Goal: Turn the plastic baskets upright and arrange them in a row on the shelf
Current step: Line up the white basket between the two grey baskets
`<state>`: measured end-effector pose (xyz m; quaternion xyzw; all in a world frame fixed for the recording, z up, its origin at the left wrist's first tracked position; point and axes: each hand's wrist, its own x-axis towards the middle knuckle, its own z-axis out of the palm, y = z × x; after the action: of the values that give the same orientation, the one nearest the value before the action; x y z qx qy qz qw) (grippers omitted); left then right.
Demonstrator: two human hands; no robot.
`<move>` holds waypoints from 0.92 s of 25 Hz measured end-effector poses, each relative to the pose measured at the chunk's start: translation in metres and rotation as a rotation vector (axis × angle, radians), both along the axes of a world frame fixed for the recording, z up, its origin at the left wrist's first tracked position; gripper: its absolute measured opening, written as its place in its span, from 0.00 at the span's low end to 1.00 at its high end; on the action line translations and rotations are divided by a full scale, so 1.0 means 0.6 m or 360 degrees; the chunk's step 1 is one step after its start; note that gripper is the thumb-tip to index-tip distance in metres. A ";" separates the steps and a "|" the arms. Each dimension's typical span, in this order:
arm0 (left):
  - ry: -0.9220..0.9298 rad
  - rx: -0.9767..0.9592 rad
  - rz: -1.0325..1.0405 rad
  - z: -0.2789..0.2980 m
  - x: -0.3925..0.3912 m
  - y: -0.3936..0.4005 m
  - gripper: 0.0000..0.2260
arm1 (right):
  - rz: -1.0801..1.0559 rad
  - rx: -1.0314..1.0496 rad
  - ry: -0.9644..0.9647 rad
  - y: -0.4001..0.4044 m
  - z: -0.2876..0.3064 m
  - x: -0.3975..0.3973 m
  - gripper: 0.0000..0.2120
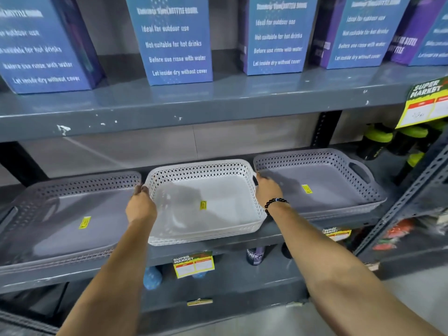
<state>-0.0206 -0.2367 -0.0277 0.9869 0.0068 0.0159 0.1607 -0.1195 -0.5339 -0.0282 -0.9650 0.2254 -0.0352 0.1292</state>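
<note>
Shelf [242, 241] carries white basket [206, 202], left hand [141, 204], right hand [268, 190] gripping its sides.

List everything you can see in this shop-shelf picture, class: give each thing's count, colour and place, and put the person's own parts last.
White basket: one, white, upright, middle of the middle shelf.
Grey baskets: two, grey, upright, one on the left, one on the right of the white one.
Yellow stickers: three, one inside each basket.
Boxes: at least five, blue and purple, top shelf.
Bottles: several, black with green caps, far right.
Price tags: three, yellow, on shelf edges.
Left hand: one, grip on the white basket's left rim.
Right hand: one, black bead bracelet, grip at the right rim.
</note>
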 end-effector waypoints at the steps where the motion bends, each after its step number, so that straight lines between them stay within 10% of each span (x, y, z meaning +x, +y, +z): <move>1: -0.0022 0.0000 -0.0019 -0.001 0.001 0.003 0.20 | -0.0007 -0.0025 0.0002 0.000 0.000 -0.001 0.21; 23: 0.0067 -0.0278 -0.0059 -0.014 0.026 0.023 0.30 | 0.0035 -0.0172 0.0096 -0.002 -0.014 0.038 0.30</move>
<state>-0.0050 -0.2228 -0.0362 0.9691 -0.0068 -0.0086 0.2464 -0.0965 -0.5350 -0.0365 -0.9736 0.2164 -0.0169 0.0705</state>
